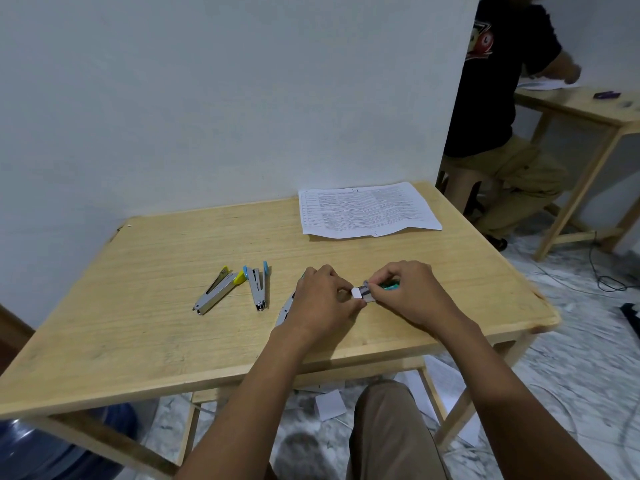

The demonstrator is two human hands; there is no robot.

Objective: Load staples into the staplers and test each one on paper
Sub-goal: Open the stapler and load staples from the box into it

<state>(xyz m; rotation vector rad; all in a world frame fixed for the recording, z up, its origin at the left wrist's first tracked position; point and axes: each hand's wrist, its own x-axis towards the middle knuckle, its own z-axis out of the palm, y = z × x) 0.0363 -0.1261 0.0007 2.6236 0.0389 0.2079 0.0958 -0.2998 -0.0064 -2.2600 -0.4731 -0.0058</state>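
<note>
Two opened staplers lie on the wooden table [138, 341]: a yellow-tipped stapler [218, 291] at left and a blue-tipped stapler [258, 285] beside it. A third grey stapler [285, 308] lies mostly hidden under my left hand [323, 299]. Both hands meet over a small staple box [362, 293] with a white end flap. My left hand pinches the flap end. My right hand [405, 292] grips the box body, with a green part [389, 286] showing under its fingers. Printed paper [367, 209] lies at the table's far right.
A white wall runs close behind the table. Another person [502, 109] sits at a second wooden table [588, 109] at the right rear. Paper scraps [329, 403] and cables [602, 275] lie on the marble floor. A blue water jug [52, 448] stands at lower left.
</note>
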